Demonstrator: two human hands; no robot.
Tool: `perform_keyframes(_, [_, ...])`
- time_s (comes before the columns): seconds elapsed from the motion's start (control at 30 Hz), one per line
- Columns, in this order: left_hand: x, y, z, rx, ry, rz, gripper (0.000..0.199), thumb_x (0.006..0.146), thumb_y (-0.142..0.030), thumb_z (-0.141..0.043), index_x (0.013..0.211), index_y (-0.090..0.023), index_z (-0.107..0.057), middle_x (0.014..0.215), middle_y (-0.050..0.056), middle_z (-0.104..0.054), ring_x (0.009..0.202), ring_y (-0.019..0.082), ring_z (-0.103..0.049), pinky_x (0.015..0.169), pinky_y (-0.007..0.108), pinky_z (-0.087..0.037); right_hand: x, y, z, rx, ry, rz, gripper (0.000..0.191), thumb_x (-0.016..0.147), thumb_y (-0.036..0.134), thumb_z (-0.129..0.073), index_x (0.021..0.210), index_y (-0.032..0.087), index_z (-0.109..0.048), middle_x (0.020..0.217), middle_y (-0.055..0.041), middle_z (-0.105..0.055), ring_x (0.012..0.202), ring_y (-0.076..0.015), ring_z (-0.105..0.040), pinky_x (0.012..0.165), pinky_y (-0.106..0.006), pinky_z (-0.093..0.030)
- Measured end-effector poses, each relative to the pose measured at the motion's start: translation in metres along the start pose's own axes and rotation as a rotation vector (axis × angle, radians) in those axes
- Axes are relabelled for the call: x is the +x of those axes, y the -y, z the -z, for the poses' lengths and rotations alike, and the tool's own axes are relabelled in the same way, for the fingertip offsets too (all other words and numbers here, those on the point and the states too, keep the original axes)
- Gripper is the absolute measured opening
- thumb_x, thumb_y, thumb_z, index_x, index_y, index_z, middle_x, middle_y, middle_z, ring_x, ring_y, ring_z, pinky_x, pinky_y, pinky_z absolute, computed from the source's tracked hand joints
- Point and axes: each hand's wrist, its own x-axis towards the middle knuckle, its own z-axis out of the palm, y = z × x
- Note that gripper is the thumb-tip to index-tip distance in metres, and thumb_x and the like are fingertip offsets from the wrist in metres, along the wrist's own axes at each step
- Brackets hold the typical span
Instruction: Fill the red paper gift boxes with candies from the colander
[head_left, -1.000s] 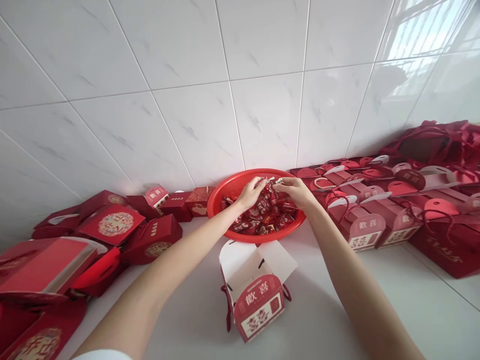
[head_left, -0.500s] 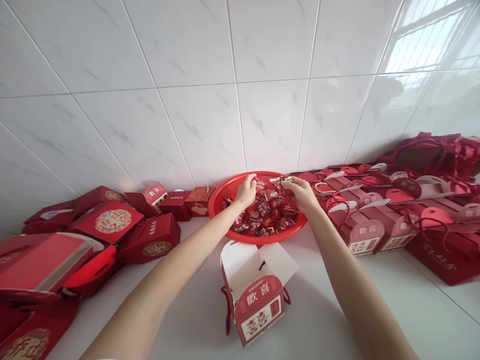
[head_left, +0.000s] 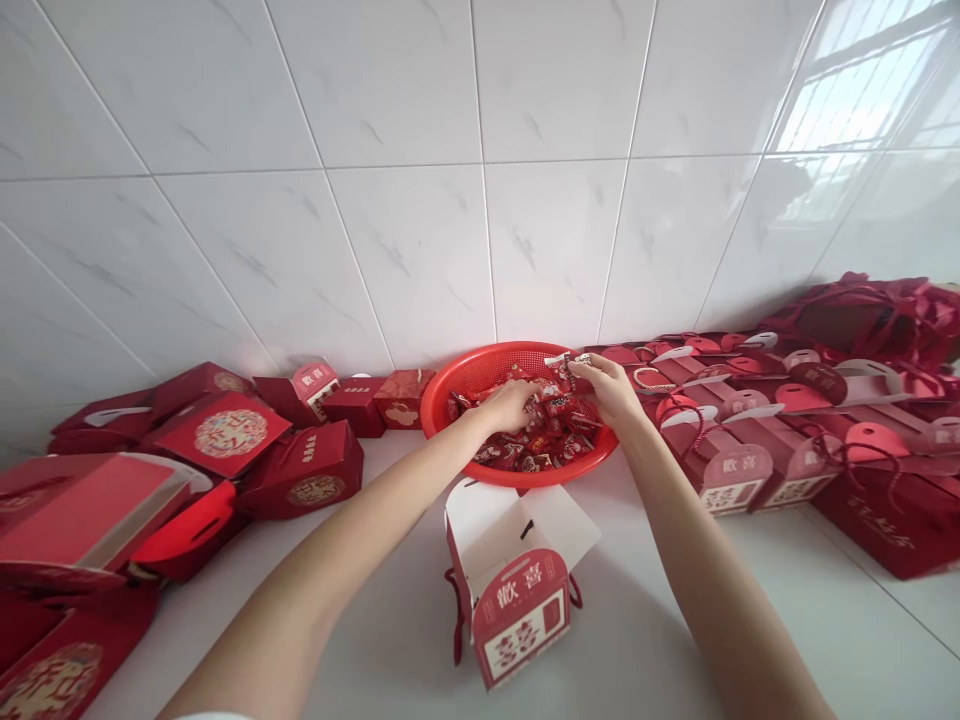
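Observation:
A round red plastic basket (head_left: 442, 440) stands against the wall, with many wrapped candies (head_left: 551, 440) in red wrappers inside. My left hand (head_left: 510, 405) is down among them, its fingers curled in; what they hold, if anything, is hidden. Over the basket's right side, my right hand (head_left: 609, 385) is closed on a wrapped candy (head_left: 559, 368) with a white-and-red wrapper. In front of the basket sits an open gift box (head_left: 517, 620), red outside and white inside, its flaps spread and a dark red cord at each side.
Several closed red boxes (head_left: 304, 470) are piled on the left. Rows of red and pink gift boxes (head_left: 731, 465) with cord handles fill the right. A heap of dark red ribboned items (head_left: 877, 310) lies behind them. A white tiled wall (head_left: 412, 240) rises at the back.
My left hand has moved right and down from above the basket's left part into the candies. My right hand stays nearly in place, still with a candy. The view has shifted slightly.

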Motion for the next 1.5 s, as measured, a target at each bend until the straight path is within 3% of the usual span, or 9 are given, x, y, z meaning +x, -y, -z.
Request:
perform_keyframes(0.27, [-0.003,-0.001,0.004,0.053,0.134,0.064,0.044,0.059,0.0,-0.067,0.094,-0.024,-0.079,0.096,0.005,-0.077,0.095,0.03,-0.07,0.084,0.034,-0.053,0.0,-0.001,0.0,0.016,-0.003,-0.013,0.031,0.053,0.04,-0.083,0.068,0.021,-0.065,0.068,0.0005,-0.065,0.063,-0.015,-0.059,0.052,-0.025,-0.052])
perform_keyframes(0.47, [-0.001,-0.002,0.009,-0.035,-0.017,0.08,0.012,0.079,-0.027,-0.072,0.086,-0.02,-0.078,0.092,0.006,-0.078,0.089,0.025,-0.07,0.079,0.03,-0.051,-0.001,0.002,0.0,0.024,-0.008,-0.017,0.032,0.051,0.041,-0.085,0.068,0.021,-0.066,0.069,0.0013,-0.064,0.063,-0.0149,-0.059,0.053,-0.026,-0.053])
perform_keyframes(0.73, [0.001,-0.002,0.014,-0.265,-0.279,0.2,0.063,0.083,-0.06,-0.065,0.039,-0.02,-0.046,0.041,-0.002,-0.052,0.048,0.015,-0.051,0.058,0.028,-0.037,-0.002,0.002,-0.001,0.036,-0.007,-0.031,0.033,0.051,0.041,-0.085,0.068,0.02,-0.066,0.068,0.001,-0.066,0.062,-0.0149,-0.06,0.052,-0.026,-0.052])
perform_keyframes(0.93, [0.0,-0.001,0.013,-0.274,-0.344,0.271,0.057,0.09,-0.047,-0.06,0.042,-0.02,-0.045,0.043,-0.002,-0.05,0.05,0.015,-0.05,0.059,0.027,-0.035,-0.001,0.001,-0.001,0.033,-0.006,-0.037,0.03,0.052,0.04,-0.084,0.067,0.021,-0.067,0.066,0.0011,-0.066,0.061,-0.0156,-0.059,0.053,-0.028,-0.053])
perform_keyframes(1.07, [-0.001,0.001,0.017,-0.294,-0.417,0.366,0.039,0.1,-0.039,-0.038,0.082,-0.018,-0.066,0.06,0.001,-0.065,0.061,0.018,-0.061,0.061,0.027,-0.041,-0.001,0.001,-0.001,0.03,-0.014,-0.034,0.03,0.052,0.04,-0.084,0.066,0.021,-0.066,0.066,0.0011,-0.065,0.061,-0.0151,-0.058,0.053,-0.028,-0.052])
perform_keyframes(1.13, [-0.001,0.0,0.017,-0.306,-0.389,0.386,0.033,0.099,-0.033,-0.037,0.108,-0.017,-0.065,0.072,0.003,-0.072,0.068,0.02,-0.066,0.063,0.027,-0.044,-0.001,0.001,-0.002,0.031,-0.017,-0.034,0.03,0.051,0.04,-0.085,0.066,0.02,-0.067,0.066,0.0009,-0.065,0.061,-0.0149,-0.058,0.052,-0.027,-0.052])
perform_keyframes(1.2, [-0.001,-0.001,0.016,-0.298,-0.304,0.367,0.029,0.094,-0.024,-0.044,0.113,-0.017,-0.065,0.08,0.004,-0.075,0.075,0.02,-0.07,0.067,0.027,-0.048,-0.001,0.001,-0.002,0.03,-0.018,-0.032,0.03,0.05,0.04,-0.084,0.064,0.02,-0.066,0.065,0.0012,-0.064,0.06,-0.0145,-0.057,0.051,-0.027,-0.051])
perform_keyframes(1.37, [-0.005,-0.005,0.009,-0.245,0.077,0.205,0.023,0.071,-0.004,-0.061,0.074,-0.022,-0.075,0.087,0.001,-0.079,0.088,0.021,-0.072,0.08,0.025,-0.05,0.0,0.001,-0.001,0.026,-0.015,-0.024,0.03,0.05,0.038,-0.085,0.063,0.02,-0.065,0.063,0.0019,-0.062,0.06,-0.0138,-0.055,0.051,-0.026,-0.05])
perform_keyframes(1.5, [-0.008,-0.005,0.008,-0.166,0.272,0.146,0.029,0.062,-0.002,-0.065,0.077,-0.024,-0.076,0.094,-0.001,-0.08,0.094,0.024,-0.072,0.083,0.027,-0.051,0.0,0.002,-0.002,0.026,-0.01,-0.028,0.03,0.05,0.039,-0.084,0.064,0.02,-0.066,0.065,0.0011,-0.063,0.06,-0.0141,-0.056,0.051,-0.026,-0.05])
